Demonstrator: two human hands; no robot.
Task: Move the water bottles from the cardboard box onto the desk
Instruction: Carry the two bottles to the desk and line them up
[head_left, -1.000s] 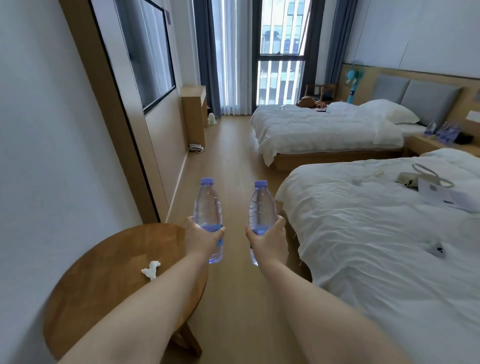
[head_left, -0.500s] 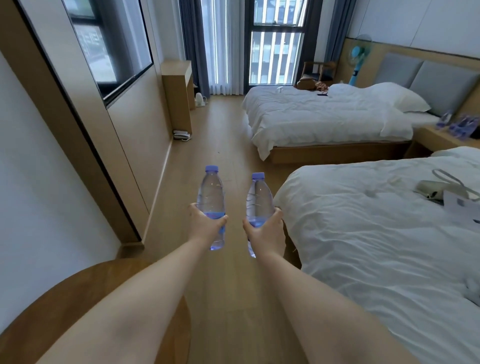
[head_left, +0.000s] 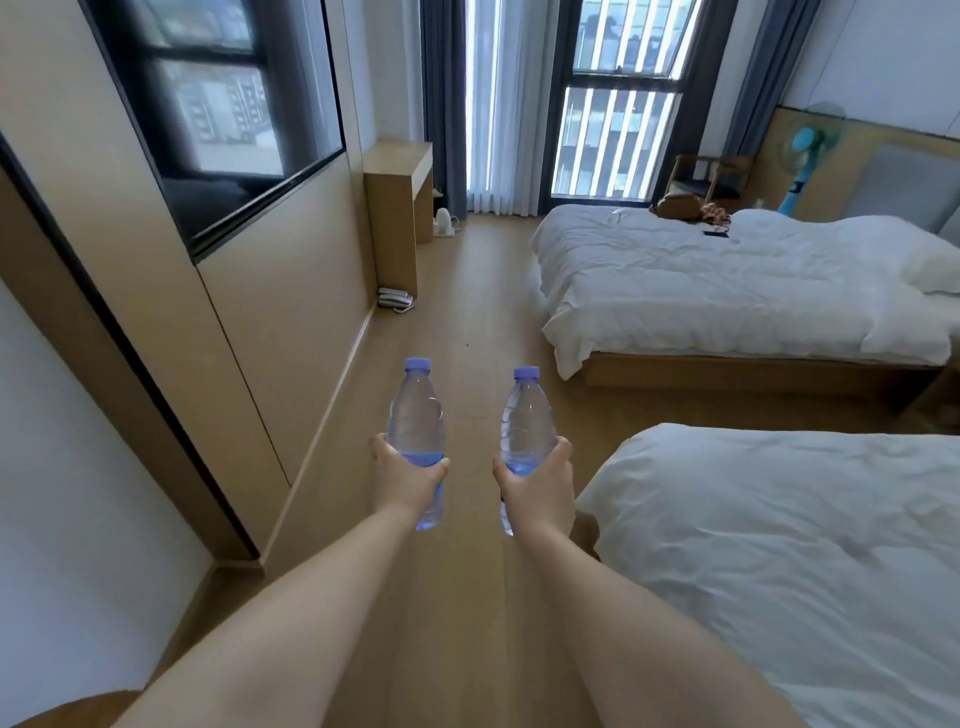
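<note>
Two upright water bottles, left bottle (head_left: 415, 421) gripped in left hand (head_left: 408, 480), right bottle (head_left: 525, 423) in right hand (head_left: 537, 491), fingers curled round each.

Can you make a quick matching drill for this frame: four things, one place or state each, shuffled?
Things:
1. left bottle
2. right bottle
3. telephone
4. fan

Places or states:
A. on the floor at the foot of the desk
B. gripped upright by the right hand
C. standing beyond the far bed
D. gripped upright by the left hand

Pairs: 1-D, 2-B, 3-A, 4-C
</note>
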